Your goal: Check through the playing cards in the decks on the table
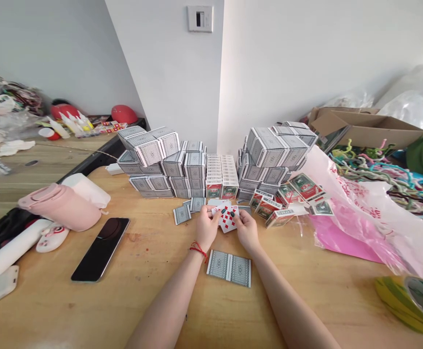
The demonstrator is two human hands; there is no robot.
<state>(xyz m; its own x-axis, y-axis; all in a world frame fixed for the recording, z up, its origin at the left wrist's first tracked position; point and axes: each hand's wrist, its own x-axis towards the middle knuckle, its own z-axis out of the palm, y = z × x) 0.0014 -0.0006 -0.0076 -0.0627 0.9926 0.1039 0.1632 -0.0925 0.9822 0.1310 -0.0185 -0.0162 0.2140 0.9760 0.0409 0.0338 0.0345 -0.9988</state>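
Both hands were found over the middle of the tabletop, inward of its far edge. The left hand pinched face-up playing cards under its thumb; the right hand pinched their other side, thumb likewise on top. The cards overlapped, and red diamonds showed on the foremost. A red string bracelet circled the left wrist. Two face-down card piles lay side by side between the forearms, nearer the near edge than the hands. Loose face-down cards lay just beyond the left hand. Along the far edge stood a left stack of card decks and a right stack of card decks, with upright rows of boxed decks between them. More card boxes leaned in disorder before the right stack, toward the right edge. A black-screened smartphone lay toward the left edge, with a pink tumbler on its side beyond it. A pink-and-white plastic bag was spread toward the right edge, and a roll of yellow tape was noted toward the near right corner.
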